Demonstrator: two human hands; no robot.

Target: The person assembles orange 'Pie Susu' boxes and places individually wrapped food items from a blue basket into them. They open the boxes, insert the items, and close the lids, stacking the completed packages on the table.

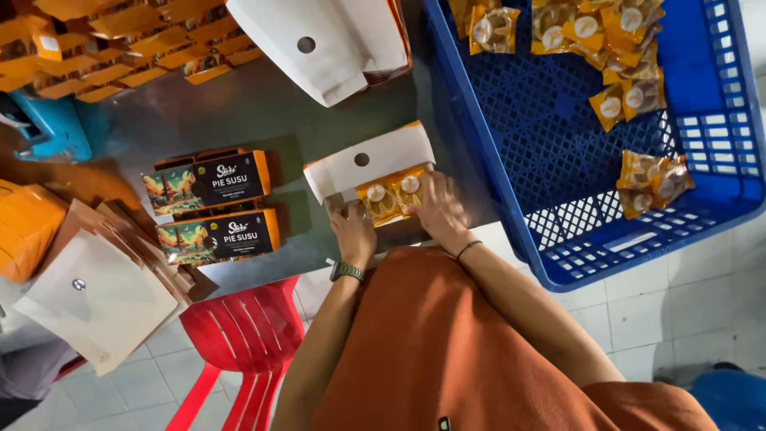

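- The left hand (353,231) and right hand (437,209) are pressing flat on snack packs (391,195) in an open box (369,164) on the table (263,112).
- Two shut boxes (215,207) are lying done nearby.
- Many packs (630,88) are waiting in the blue crate (511,160).

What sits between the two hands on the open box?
Head view: two yellow wrapped pies lie in the open box, between left hand and right hand.

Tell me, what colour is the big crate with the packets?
The crate is blue, seen in the head view.
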